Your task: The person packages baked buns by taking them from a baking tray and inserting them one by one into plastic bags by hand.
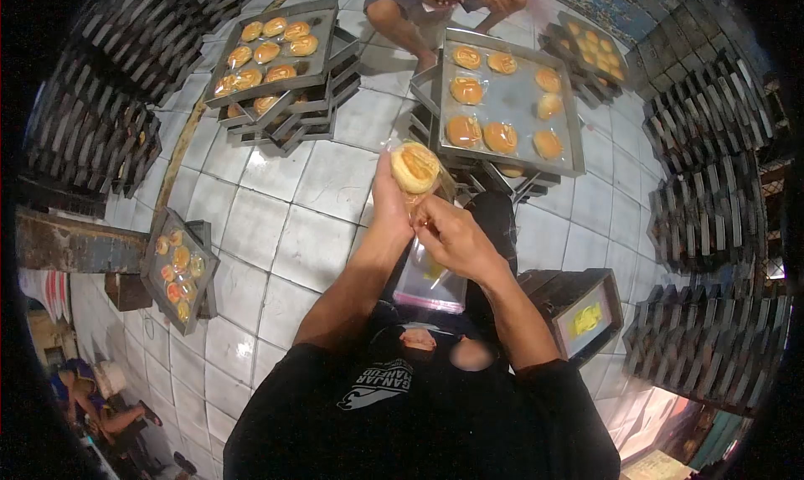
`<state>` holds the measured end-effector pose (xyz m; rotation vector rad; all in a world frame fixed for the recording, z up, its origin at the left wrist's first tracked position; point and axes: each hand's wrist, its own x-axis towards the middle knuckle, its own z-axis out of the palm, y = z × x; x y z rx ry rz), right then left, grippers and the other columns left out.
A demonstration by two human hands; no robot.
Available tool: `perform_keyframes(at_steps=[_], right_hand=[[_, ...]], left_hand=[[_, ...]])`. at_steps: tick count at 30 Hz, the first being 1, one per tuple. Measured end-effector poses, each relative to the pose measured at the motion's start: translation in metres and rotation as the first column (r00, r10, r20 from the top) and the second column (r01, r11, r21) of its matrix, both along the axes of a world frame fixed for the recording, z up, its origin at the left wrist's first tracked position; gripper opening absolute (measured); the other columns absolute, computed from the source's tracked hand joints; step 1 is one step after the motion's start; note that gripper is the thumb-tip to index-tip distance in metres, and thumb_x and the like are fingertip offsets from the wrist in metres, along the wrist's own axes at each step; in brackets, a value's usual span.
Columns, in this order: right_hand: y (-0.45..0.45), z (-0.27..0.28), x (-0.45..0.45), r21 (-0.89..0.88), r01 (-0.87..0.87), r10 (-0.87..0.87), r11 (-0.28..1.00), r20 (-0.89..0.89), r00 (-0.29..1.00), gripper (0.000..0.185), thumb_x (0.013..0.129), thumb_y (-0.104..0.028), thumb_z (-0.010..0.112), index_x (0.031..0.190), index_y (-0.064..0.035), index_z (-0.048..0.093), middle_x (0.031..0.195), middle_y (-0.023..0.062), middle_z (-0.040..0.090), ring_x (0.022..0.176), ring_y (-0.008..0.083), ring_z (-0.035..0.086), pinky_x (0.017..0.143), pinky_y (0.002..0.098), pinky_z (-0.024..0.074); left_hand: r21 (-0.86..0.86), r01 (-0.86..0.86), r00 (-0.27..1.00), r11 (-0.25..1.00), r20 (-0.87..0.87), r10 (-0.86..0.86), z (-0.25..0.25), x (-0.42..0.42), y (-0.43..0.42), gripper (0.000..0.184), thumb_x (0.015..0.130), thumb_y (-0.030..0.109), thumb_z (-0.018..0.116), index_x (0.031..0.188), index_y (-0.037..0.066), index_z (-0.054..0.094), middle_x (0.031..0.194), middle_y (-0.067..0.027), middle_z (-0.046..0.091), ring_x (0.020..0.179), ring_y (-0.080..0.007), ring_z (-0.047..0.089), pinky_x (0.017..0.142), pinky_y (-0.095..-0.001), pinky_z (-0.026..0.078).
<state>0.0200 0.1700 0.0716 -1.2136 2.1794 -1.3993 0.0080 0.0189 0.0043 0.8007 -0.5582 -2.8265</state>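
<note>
A round golden bun (414, 167) in clear plastic is held up in front of my chest. My left hand (391, 202) is wrapped round its left side and underside. Just below the bun, my right hand (452, 235) pinches the gathered plastic with closed fingers. Clear plastic bags with a pink edge (430, 300) lie on my lap beneath the hands. Beyond the bun, to the right, a metal tray (521, 78) on a stack bears several wrapped buns.
Another stacked tray (325, 36) of buns is at the upper left, a smaller tray (207, 266) at the left. A wooden box (605, 289) with a yellow item stands right. One person (394, 19) sits ahead, another (88, 396) lower left. Tray stacks (695, 220) line the sides.
</note>
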Motion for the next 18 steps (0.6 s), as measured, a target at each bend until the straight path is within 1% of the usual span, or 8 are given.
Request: perform_keyframes(at_steps=[3,5,7,8,9,12,15,18], right_hand=[[0.017,0.022,0.016,-0.006,-0.162,0.161,0.987,0.140,0.977,0.012,0.094,0.001,0.066,0.088,-0.0001,0.055,0.093,0.0086,0.068,0.078,0.0157,0.062,0.067,0.0312,0.0499],[0.034,0.039,0.035,-0.451,-0.426,0.591,0.784,0.752,0.292,0.015,0.092,0.000,0.070,0.086,-0.0020,0.057,0.093,0.0076,0.068,0.080,0.0145,0.062,0.069,0.0318,0.0508],[0.039,0.026,0.021,-0.060,-0.090,0.108,0.994,0.592,0.799,0.021,0.088,-0.002,0.077,0.101,-0.0012,0.060,0.101,0.0106,0.068,0.092,0.0242,0.068,0.084,0.0384,0.0546],[0.030,0.029,0.017,0.012,0.186,-0.187,0.982,0.049,0.981,0.027,0.085,-0.004,0.078,0.106,-0.0012,0.061,0.105,0.0122,0.067,0.094,0.0275,0.068,0.086,0.0402,0.0550],[0.020,0.031,0.012,-0.084,0.439,-0.418,0.894,-0.508,0.753,0.034,0.083,-0.005,0.080,0.111,-0.0012,0.062,0.109,0.0138,0.066,0.097,0.0309,0.067,0.089,0.0420,0.0554],[0.019,0.026,0.020,-0.179,0.247,-0.303,0.952,-0.465,0.832,0.033,0.079,-0.005,0.081,0.109,-0.0036,0.067,0.105,0.0132,0.067,0.091,0.0334,0.066,0.078,0.0394,0.0566],[0.016,0.001,-0.009,-0.101,0.314,-0.329,0.944,-0.208,0.921,0.025,0.088,-0.009,0.076,0.108,-0.0004,0.066,0.093,0.0128,0.068,0.085,0.0271,0.068,0.074,0.0356,0.0551],[0.010,-0.010,-0.033,-0.004,0.381,-0.378,0.925,0.115,0.919,0.023,0.095,-0.015,0.070,0.109,0.0024,0.066,0.086,0.0141,0.068,0.080,0.0220,0.067,0.072,0.0329,0.0537]], left_hand=[[0.079,-0.022,1.000,0.997,-0.007,0.022,0.007,0.005,-0.007,0.060,0.109,0.051,0.030,0.137,0.004,0.055,0.133,-0.0200,0.062,0.120,-0.0351,0.062,0.099,-0.0536,0.054],[0.080,-0.050,0.995,0.996,-0.087,0.057,-0.009,0.006,-0.027,0.062,0.110,0.052,0.028,0.139,0.003,0.054,0.137,-0.0211,0.060,0.126,-0.0357,0.060,0.103,-0.0558,0.052],[0.049,-0.054,0.999,0.997,0.003,0.054,0.010,0.017,-0.037,0.061,0.110,0.050,0.029,0.139,0.002,0.053,0.138,-0.0220,0.059,0.127,-0.0369,0.059,0.106,-0.0562,0.050],[0.045,0.046,0.992,0.998,-0.119,-0.040,0.023,0.032,-0.029,0.059,0.110,0.048,0.030,0.139,0.002,0.053,0.138,-0.0223,0.059,0.126,-0.0381,0.059,0.107,-0.0544,0.050],[0.169,0.153,0.961,0.974,-0.257,-0.106,0.036,0.046,-0.014,0.053,0.111,0.043,0.033,0.137,0.003,0.054,0.137,-0.0219,0.060,0.123,-0.0366,0.062,0.105,-0.0517,0.052],[0.237,0.479,0.857,0.846,-0.334,-0.392,0.040,0.069,-0.010,0.050,0.111,0.040,0.037,0.140,0.002,0.053,0.134,-0.0193,0.062,0.121,-0.0314,0.064,0.105,-0.0482,0.052],[-0.610,-0.003,0.991,0.792,-0.108,-0.080,0.008,0.046,-0.012,0.048,0.111,0.037,0.040,0.140,0.001,0.054,0.131,-0.0153,0.065,0.118,-0.0256,0.066,0.103,-0.0414,0.053],[-0.707,0.145,0.930,0.692,-0.142,-0.340,0.018,0.035,-0.021,0.051,0.112,0.038,0.042,0.127,-0.005,0.066,0.123,-0.0118,0.070,0.116,-0.0211,0.065,0.102,-0.0331,0.050]])
